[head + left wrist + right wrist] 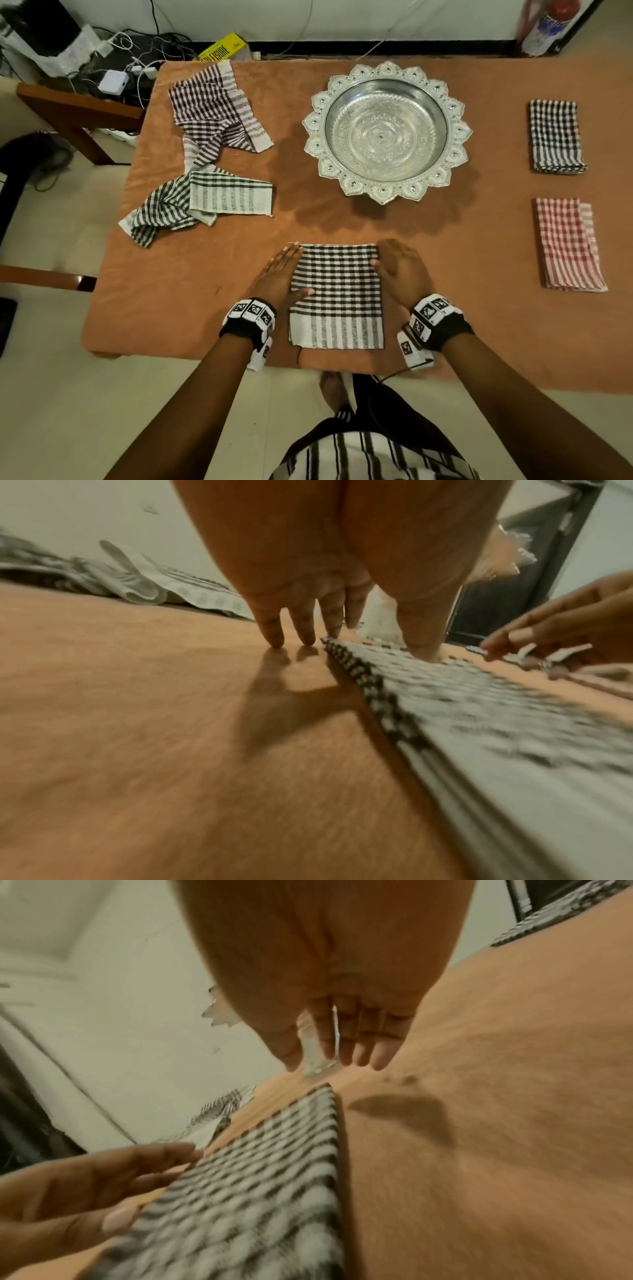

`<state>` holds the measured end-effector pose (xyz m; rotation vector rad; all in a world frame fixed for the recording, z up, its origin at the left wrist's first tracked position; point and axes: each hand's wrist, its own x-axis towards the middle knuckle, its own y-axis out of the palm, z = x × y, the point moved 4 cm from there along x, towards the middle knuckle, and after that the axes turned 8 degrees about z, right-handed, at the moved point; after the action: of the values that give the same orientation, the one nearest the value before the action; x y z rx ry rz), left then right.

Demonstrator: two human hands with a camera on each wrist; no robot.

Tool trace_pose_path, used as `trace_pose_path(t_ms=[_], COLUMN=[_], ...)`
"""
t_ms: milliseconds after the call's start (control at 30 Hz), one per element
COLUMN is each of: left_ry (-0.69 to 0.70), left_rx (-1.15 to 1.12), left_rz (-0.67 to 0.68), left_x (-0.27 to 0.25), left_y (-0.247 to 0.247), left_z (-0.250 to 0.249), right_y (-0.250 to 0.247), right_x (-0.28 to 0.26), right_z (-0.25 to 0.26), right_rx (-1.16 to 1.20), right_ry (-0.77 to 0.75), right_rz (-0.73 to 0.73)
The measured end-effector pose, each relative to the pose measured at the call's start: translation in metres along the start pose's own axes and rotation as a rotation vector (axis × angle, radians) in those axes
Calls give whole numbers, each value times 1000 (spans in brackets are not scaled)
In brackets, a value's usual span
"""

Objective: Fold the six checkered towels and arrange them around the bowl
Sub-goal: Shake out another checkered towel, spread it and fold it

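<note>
A folded black-and-white checkered towel (337, 294) (479, 691) (260, 1177) lies near the table's front edge. My left hand (279, 274) (308, 631) lies flat along its left side, fingers straight, thumb on the cloth. My right hand (399, 270) (342, 1053) hovers flat at its right side, fingers straight. The ornate silver bowl (387, 132) stands beyond it. Two folded towels lie at the right: a black one (555, 137) and a red one (567, 245). Two unfolded towels lie at the left: a maroon one (214, 109) and a green-black one (202, 202).
The table (445, 308) wears an orange cloth. Cables, chargers and a yellow box (222, 49) sit on the floor behind the far left corner. A wooden chair (75, 113) stands to the left. My foot (334, 390) shows under the front edge.
</note>
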<state>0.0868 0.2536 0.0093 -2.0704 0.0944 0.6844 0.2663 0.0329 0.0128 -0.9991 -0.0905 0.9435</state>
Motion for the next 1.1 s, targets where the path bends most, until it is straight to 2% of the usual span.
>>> trace_pose_path(t_ms=[67, 133, 200, 333, 467, 633, 733, 800, 967, 1100], left_ry=[-26, -87, -165, -153, -99, -4, 30, 19, -21, -38], left_rx=[-169, -313, -438, -605, -449, -348, -291, -347, -497, -591], left_rz=[-200, -393, -479, -377, -200, 6, 129, 117, -85, -154], left_x=[0, 4, 13, 36, 55, 72, 76, 74, 57, 28], left_y=[-14, -26, -35, -38, -37, -50, -57, -63, -69, -61], left_z=[-2, 3, 10, 13, 18, 10, 5, 3, 5, -1], right_y=[-15, -22, -24, -14, -13, -26, -39, -45, -48, -50], right_x=[12, 24, 34, 49, 49, 32, 18, 16, 19, 10], right_z=[-3, -2, 1, 7, 11, 26, 29, 24, 14, 19], right_rx=[151, 282, 344, 394, 430, 598, 765, 810, 683, 499], right_ry=[146, 326, 407, 377, 351, 111, 68, 71, 87, -34], right_rz=[-131, -48, 34, 80, 91, 113, 129, 71, -6, -30])
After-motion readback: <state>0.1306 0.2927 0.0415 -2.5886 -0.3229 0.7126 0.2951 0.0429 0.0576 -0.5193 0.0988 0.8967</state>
